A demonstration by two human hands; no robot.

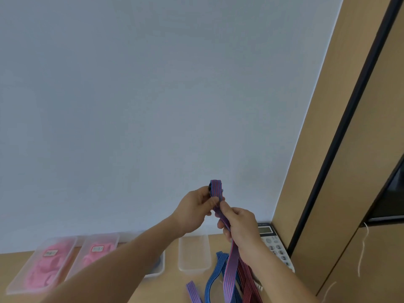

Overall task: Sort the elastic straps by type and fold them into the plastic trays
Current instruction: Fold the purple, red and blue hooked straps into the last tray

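I hold a purple strap with red stripes up in front of the wall. My left hand pinches its rolled top end, which sticks up above the fingers. Just below, my right hand grips the same strap, and the rest hangs down to the table. Loose straps lie on the table under my hands: a blue one, a red one and a light purple one. An empty clear plastic tray stands behind them. Another tray, half hidden by my left forearm, holds something dark.
Two lidded trays of pink straps lie at the left on the wooden table. A white calculator sits by the wall at the right. A tan cabinet panel rises at the right, with a white cord hanging.
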